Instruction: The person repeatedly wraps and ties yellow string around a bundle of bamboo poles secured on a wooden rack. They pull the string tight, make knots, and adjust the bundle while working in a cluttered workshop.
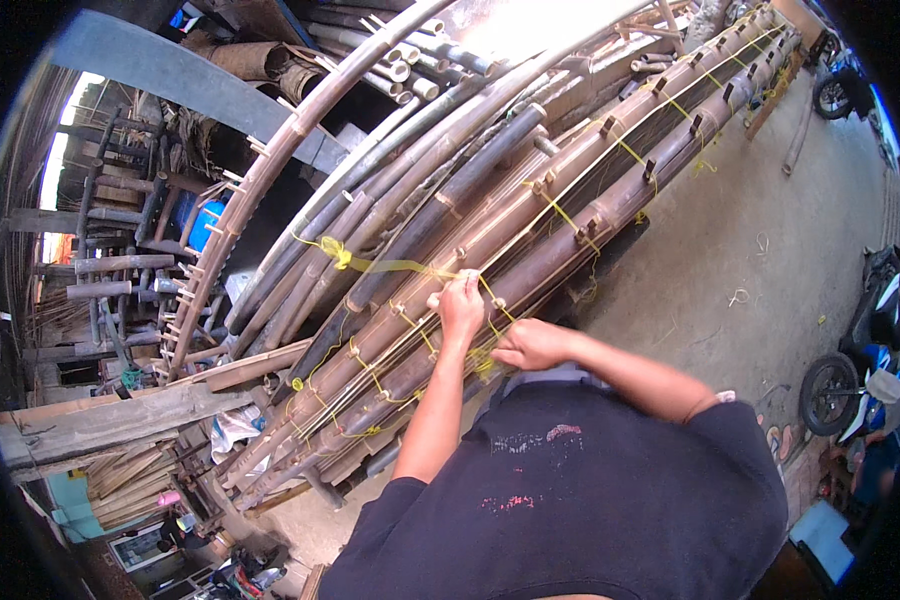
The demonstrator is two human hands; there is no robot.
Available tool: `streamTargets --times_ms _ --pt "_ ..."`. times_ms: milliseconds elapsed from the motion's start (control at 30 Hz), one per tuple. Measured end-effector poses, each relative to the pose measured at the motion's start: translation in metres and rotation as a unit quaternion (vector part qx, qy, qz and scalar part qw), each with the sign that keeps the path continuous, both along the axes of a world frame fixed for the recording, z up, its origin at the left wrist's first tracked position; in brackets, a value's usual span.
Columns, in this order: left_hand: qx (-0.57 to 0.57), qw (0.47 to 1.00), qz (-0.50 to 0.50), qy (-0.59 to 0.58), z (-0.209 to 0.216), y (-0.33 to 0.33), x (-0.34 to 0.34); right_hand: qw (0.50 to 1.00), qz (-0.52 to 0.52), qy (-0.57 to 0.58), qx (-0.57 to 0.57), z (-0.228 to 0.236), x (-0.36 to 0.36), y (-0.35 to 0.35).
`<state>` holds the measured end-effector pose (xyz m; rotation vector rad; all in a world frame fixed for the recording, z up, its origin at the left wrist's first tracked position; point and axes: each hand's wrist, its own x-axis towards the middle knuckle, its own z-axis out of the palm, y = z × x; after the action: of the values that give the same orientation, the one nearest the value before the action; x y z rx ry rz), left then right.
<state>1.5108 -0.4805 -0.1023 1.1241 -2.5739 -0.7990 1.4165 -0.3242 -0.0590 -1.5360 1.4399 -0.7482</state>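
Note:
Two long brown bamboo poles (pixel 610 210) lie side by side, slanting from lower left to upper right, with short pegs along them. Yellow plastic twine (pixel 562 207) crosses between the pegs at several places. My left hand (pixel 459 306) is closed in a pinch over the far pole, on a flat yellow plastic strip (pixel 400 266) that runs left to a knotted bunch. Nearer my body, my right hand (pixel 532 345) makes a fist by the near pole, where a strand of the twine runs into it. The fingers' undersides are hidden.
Behind the poles lie more bamboo lengths (pixel 410 190) and a curved pegged pole (pixel 232 225). Stacked bamboo ends (pixel 400 72) stand farther back. Concrete floor (pixel 710 260) stretches to the right, with a parked motorcycle (pixel 840 395) at its edge. A wooden beam (pixel 120 425) lies at left.

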Motion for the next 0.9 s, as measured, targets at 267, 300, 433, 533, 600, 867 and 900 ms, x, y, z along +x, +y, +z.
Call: streamTargets --times_ms 267,300,433,533,600,867,900 --pt "0.140 0.953 0.015 0.267 0.066 -0.061 -0.080 0.982 -0.052 0.087 -0.156 -0.044 0.016 0.021" --pt "0.058 0.975 0.047 0.208 0.044 -0.090 -0.086 0.982 -0.092 0.027 -0.162 -0.039 0.017 0.028" --pt "-0.069 0.996 0.057 0.024 -0.049 -0.129 -0.081 0.876 -0.329 -0.309 -0.168 -0.055 0.031 0.053" --pt "0.116 0.990 -0.005 -0.078 -0.031 -0.146 -0.074 0.603 -0.522 -0.597 -0.085 -0.071 0.042 0.062" --pt "0.186 0.977 0.008 -0.099 -0.023 -0.165 -0.031 0.632 -0.504 -0.584 0.076 -0.073 0.066 0.059" --pt "0.075 0.977 -0.147 -0.132 0.014 -0.095 0.152 0.521 -0.306 -0.777 0.176 -0.058 0.173 -0.017" --pt "0.107 0.982 -0.091 -0.126 0.006 -0.066 0.153 0.484 -0.421 -0.764 0.075 -0.061 0.178 -0.032"
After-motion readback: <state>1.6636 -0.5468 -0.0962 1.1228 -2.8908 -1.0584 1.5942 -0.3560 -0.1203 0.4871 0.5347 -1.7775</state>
